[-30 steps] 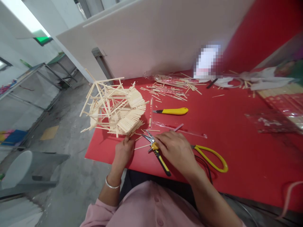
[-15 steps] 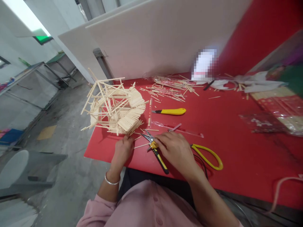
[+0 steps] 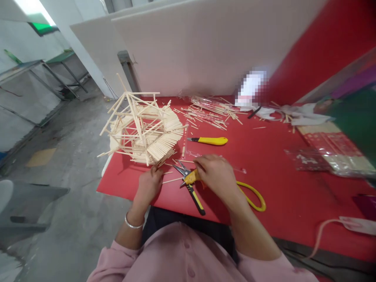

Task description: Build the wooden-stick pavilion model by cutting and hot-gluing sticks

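A model built of thin wooden sticks (image 3: 164,143) stands at the table's left end. At its lower front edge is my left hand (image 3: 148,184), fingers bent and closed against the sticks; their tips are partly hidden. My right hand (image 3: 217,174) is wrapped round a yellow glue gun (image 3: 191,178), its nozzle pointing left toward the model. Under the nozzle lie snips with black and yellow handles (image 3: 196,199), blades apart. A loose stick (image 3: 172,181) rests between my hands. Behind my right hand, a yellow looped handle (image 3: 261,203) shows in part.
A yellow-handled utility knife (image 3: 212,140) lies beyond my right hand. Loose and bagged sticks (image 3: 208,111) are heaped at the back by the white panel (image 3: 188,51). Packed sticks (image 3: 331,143) lie on the right of the red table (image 3: 276,168). A pink power cord (image 3: 319,235) crosses the front right.
My right hand has tilted and shifted a little, and more of the yellow glue gun shows above the snips. My left hand stays at the model's front edge. The camera view has turned slightly.
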The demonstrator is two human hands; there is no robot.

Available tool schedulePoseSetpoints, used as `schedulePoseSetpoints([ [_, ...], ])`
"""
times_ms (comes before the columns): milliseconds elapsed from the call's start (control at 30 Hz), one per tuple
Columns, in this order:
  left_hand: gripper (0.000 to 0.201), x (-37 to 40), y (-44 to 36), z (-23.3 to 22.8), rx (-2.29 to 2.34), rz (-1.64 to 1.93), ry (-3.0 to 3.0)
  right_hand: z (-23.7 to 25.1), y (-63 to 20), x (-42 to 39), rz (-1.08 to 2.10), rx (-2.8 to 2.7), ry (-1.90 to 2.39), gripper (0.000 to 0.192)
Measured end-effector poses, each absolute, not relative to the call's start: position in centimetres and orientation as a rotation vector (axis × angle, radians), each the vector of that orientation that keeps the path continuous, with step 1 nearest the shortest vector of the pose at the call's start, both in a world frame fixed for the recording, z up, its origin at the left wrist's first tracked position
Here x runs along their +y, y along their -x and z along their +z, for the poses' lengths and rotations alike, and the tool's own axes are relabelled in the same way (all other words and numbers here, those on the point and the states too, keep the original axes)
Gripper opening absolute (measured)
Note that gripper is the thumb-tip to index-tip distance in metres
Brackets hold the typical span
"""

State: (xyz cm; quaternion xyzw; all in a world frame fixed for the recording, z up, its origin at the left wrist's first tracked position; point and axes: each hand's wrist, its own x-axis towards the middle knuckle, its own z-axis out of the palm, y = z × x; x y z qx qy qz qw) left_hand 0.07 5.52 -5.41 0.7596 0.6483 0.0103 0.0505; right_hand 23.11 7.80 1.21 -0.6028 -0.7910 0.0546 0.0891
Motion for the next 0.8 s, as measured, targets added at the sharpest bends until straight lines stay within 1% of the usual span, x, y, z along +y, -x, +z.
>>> schedulePoseSetpoints([
  [100, 0.028, 5.6, 0.1, -5.5, 1.946, 0.053, -2.321, 1.4, -22.5, 9.0, 0.188, -2.372, 1.849, 0.022],
  [267, 0.030, 5.6, 0.3, -5.5, 1.942, 0.066, -2.333, 1.0, -20.4, 10.7, 0.286, -2.566, 1.766, 0.023],
  [400, 0.030, 5.4, 0.6, -5.2, 1.943, 0.033, -2.293, 0.8, -18.9, 11.7, 0.295, -2.628, 1.757, 0.025],
  [633, 0.032, 5.1, 1.0, -5.2, 1.953, 0.076, -2.211, 1.2, -18.2, 11.7, 0.312, -2.651, 1.742, 0.024],
  [800, 0.027, 4.9, 1.4, -4.9, 1.975, 0.092, -2.204, 1.3, -18.8, 11.0, 0.325, -2.611, 1.738, 0.024],
])
